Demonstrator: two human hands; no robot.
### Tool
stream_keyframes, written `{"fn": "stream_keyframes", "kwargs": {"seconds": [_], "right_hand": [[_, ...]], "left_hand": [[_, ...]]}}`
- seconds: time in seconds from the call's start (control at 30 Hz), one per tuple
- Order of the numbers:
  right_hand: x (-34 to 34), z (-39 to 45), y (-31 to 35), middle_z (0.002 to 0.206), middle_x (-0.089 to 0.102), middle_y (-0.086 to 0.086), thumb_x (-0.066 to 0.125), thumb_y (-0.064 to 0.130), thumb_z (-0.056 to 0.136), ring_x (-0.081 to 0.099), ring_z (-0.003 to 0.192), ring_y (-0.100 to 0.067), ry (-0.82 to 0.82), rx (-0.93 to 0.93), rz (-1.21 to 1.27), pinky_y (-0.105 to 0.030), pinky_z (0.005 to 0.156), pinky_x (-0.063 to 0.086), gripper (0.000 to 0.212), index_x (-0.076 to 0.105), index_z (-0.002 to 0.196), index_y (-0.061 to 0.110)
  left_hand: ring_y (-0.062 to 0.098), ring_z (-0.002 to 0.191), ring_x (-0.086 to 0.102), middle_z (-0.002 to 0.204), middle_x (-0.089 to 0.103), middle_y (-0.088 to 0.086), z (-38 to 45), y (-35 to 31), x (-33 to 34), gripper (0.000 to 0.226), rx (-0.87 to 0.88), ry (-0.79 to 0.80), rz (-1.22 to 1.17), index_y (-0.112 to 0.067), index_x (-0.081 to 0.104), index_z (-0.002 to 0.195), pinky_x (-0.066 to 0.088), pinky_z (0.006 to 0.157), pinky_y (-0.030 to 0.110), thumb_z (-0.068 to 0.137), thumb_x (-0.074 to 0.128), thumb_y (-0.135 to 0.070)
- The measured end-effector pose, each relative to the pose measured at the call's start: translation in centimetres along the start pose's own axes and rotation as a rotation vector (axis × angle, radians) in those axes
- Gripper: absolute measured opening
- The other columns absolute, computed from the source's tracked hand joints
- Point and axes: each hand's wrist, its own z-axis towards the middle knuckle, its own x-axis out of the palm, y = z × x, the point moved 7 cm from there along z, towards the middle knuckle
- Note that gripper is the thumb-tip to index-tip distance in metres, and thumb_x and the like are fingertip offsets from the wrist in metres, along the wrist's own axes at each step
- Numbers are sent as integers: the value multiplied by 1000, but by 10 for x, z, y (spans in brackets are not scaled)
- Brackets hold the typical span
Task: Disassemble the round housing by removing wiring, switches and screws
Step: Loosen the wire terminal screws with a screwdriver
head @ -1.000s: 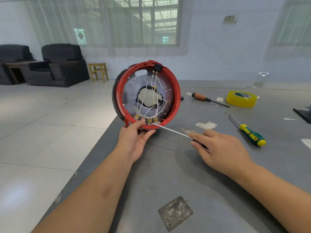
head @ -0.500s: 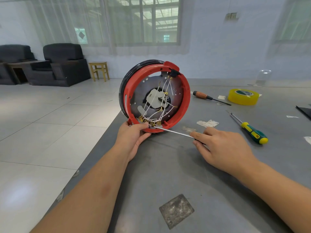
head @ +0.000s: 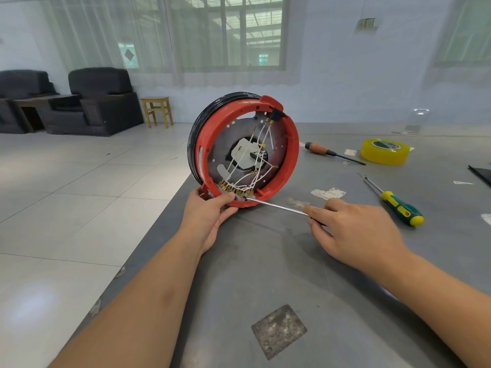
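Observation:
The round housing [head: 289, 155], a red ring with a black rim behind it, stands on edge at the table's left border, open side facing me. White wires [head: 243, 166] with brass terminals cross its grey inner plate, and a black switch [head: 276, 116] sits at the top right of the ring. My left hand [head: 210, 216] grips the ring's bottom edge, thumb on the inside by the terminals. My right hand [head: 353, 232] holds a screwdriver [head: 276, 207]; its metal shaft points left, tip at the lower terminals. The handle is hidden under my fingers.
On the grey table [head: 265, 274] lie a green-and-yellow screwdriver [head: 396, 205], a wooden-handled screwdriver [head: 326, 151], a roll of yellow tape [head: 384, 151] and paper scraps [head: 328, 193]. A worn patch [head: 279, 331] marks the near surface. The table's left edge drops to the tiled floor.
The housing has turned clockwise and shifted right, so the black switch now sits at the upper right. Both hands keep their holds; the screwdriver tip stays at the lower terminals.

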Motion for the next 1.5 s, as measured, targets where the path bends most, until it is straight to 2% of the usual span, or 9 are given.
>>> {"fn": "stream_keyframes", "kwargs": {"seconds": [0.1, 0.23, 0.4, 0.9, 1.13, 1.37, 1.5], "right_hand": [[0, 1, 1, 83, 60, 11, 37, 50, 100, 63, 64, -18, 11, -11, -4, -24, 44, 37, 36, 64, 124, 44], [1, 1, 2, 82, 60, 11, 36, 49, 100, 62, 63, -16, 27, -20, -14, -23, 43, 34, 37, 64, 123, 43], [3, 2, 1, 87, 58, 11, 24, 51, 101, 62, 68, -16, 73, -23, -54, -27, 48, 47, 43, 59, 125, 41], [11, -5, 11, 101, 60, 10, 18, 56, 100, 67, 85, -24, 177, 31, 37, -32, 60, 52, 48, 51, 131, 38], [14, -6, 17, 98, 58, 9, 21, 57, 102, 66, 89, -25, 193, 73, 112, -36, 65, 53, 46, 52, 129, 36], [15, -7, 20, 95, 61, 7, 27, 56, 102, 65, 90, -25, 198, 99, 226, -39, 71, 54, 44, 55, 126, 32], [17, -7, 23, 92, 63, 7, 32, 55, 103, 63, 89, -25, 174, 126, 315, -39, 71, 54, 40, 58, 123, 32]], "left_hand": [[34, 96, 79, 109, 72, 18, 1, 1, 0, 44, 5, 8, -11, -6, 55, 121, 64, 87, 49, 86, 75, 12], [30, 98, 79, 121, 68, 15, 1, -1, 0, 65, 21, 10, -39, -14, 51, 137, 66, 81, 44, 84, 77, 13], [30, 98, 79, 130, 64, 14, 1, 0, -1, 75, 16, 0, -25, -17, 46, 142, 66, 78, 42, 82, 79, 13], [31, 95, 79, 125, 67, 18, -1, 0, -1, 60, 30, -31, 2, -15, 51, 126, 66, 75, 41, 81, 78, 13], [33, 91, 80, 118, 72, 20, 1, 1, -4, 50, 21, -65, -54, -11, 50, 121, 66, 72, 39, 84, 78, 9], [34, 90, 80, 113, 73, 23, 0, 0, -3, 51, 11, -78, -124, -1, 51, 129, 66, 70, 39, 86, 76, 11], [30, 86, 80, 107, 73, 22, -1, -1, -1, 39, 3, -70, -170, 1, 57, 124, 66, 71, 39, 89, 73, 10]]}}
